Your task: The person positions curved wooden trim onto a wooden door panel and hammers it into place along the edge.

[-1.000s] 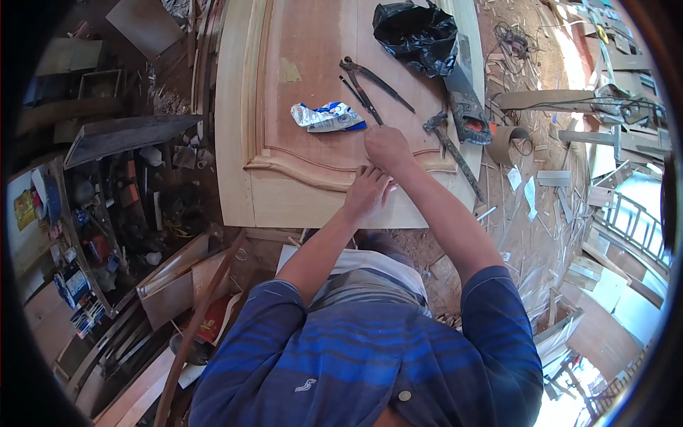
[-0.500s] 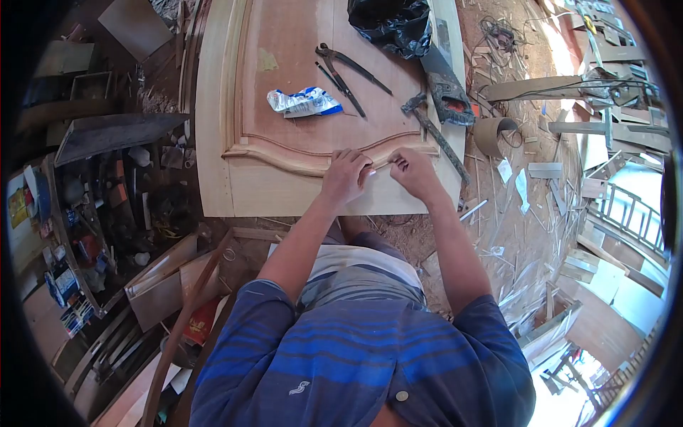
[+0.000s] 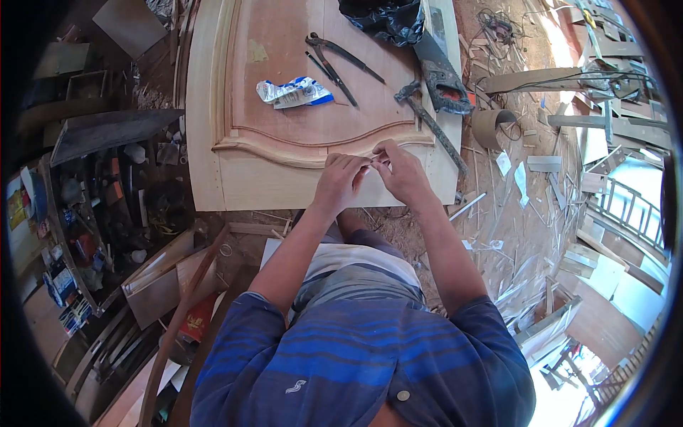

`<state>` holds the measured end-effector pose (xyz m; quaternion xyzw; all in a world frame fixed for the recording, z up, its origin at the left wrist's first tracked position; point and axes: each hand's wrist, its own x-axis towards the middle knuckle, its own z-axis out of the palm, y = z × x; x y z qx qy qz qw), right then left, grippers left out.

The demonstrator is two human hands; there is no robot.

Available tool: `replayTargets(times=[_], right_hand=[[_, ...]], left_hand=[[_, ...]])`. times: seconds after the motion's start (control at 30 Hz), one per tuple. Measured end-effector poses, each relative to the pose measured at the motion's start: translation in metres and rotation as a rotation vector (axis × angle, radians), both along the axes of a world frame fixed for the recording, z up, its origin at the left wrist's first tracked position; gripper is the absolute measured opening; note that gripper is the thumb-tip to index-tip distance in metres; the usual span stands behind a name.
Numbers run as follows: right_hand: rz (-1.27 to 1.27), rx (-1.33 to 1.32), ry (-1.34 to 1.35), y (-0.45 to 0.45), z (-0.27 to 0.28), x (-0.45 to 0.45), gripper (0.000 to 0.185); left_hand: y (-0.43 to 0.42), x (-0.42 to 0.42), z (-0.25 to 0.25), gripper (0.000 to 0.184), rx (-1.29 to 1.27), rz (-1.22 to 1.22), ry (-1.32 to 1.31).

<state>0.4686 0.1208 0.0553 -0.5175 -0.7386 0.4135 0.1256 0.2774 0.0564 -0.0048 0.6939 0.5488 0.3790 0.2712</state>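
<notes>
My left hand and my right hand meet above the lower edge of a carved wooden door panel. The fingers of both are closed in a pinch, with the fingertips meeting around something small and pale that I cannot make out. Beyond them on the panel lies a crumpled blue-and-white packet. A pair of pincers rests beside it, handles apart, with a thin dark stick alongside. To the right of my right hand lies a hammer, its head pointing away from me.
A handsaw lies along the panel's right side, near a black plastic bag. Wood scraps and shavings litter the floor on the right, around a curved brown strip. Shelves of clutter and leaning boards stand at left.
My right hand has moved left to my left hand, and their fingertips now meet. The panel and the tools on it appear shifted slightly left and up in view.
</notes>
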Motion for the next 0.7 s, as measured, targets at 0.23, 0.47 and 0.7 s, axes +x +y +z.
replayTargets(times=[0.23,0.47,0.7], right_hand=[[-0.089,-0.056,0.057,-0.005,-0.004,0.013,0.028],[-0.294,0.610,-0.500,0.014,-0.019,0.076,0.039],[-0.401,0.202,-0.585,0.019,-0.048,0.091,0.038]], left_hand=[[0.004,-0.011,0.001,0.019,-0.116,0.002,-0.034],[0.006,-0.016,0.002,0.015,-0.178,0.153,-0.241],[0.012,-0.011,-0.018,0.015,-0.146,0.136,-0.227]])
